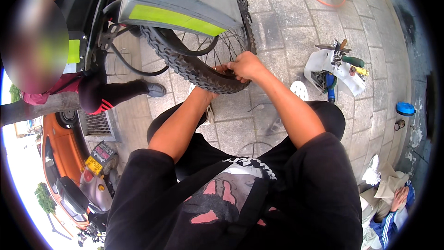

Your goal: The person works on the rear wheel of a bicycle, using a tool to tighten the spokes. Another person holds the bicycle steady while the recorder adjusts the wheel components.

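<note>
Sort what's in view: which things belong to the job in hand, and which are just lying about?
Job in hand:
- tyre, with the right hand at it
- white tub of tools, probably, though untouched

Just about:
- blue round container
- scooter
- orange car

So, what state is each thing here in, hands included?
Tire: upright
Right hand: curled at the tire's inner edge, grip unclear
Left hand: partly hidden by the tire
Tool container: open, tools poking out
Orange hose: looped on the paving
Grey box: can't tell if shut
</note>
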### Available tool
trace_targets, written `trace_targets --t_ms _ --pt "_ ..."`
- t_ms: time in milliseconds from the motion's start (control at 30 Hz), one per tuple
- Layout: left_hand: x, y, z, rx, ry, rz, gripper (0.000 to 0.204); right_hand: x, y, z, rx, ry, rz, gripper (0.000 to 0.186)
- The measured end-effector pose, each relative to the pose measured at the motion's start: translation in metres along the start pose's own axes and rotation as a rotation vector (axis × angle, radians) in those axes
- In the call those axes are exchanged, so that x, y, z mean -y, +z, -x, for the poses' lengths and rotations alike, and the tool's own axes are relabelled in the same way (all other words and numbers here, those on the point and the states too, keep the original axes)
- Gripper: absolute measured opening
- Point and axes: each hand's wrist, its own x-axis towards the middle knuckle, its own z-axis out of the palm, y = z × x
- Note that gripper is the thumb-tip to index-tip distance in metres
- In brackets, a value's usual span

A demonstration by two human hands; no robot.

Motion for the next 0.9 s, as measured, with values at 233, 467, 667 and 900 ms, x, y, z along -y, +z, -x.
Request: trace_targets --t_ms 233,467,667,900 --pt "0.0 -0.008 -0.007 0.13 -0.036 0.131 0.019 0.005 -0.005 0.005 0.106 0.093 -0.21 0.023" --pt "0.0 0.001 0.0 -0.255 0.013 0.147 0.017 -0.009 -0.009 0.003 0.137 0.128 -0.392 0.022" --pt "0.0 0.017 0.005 -0.341 0.137 0.069 0.022 -0.024 -0.011 0.004 0.117 0.157 -0.438 0.024" --pt "0.007 -0.01 -0.014 -0.387 0.155 0.16 0.036 0.011 0.003 0.016 -0.176 -0.026 0.362 0.035"
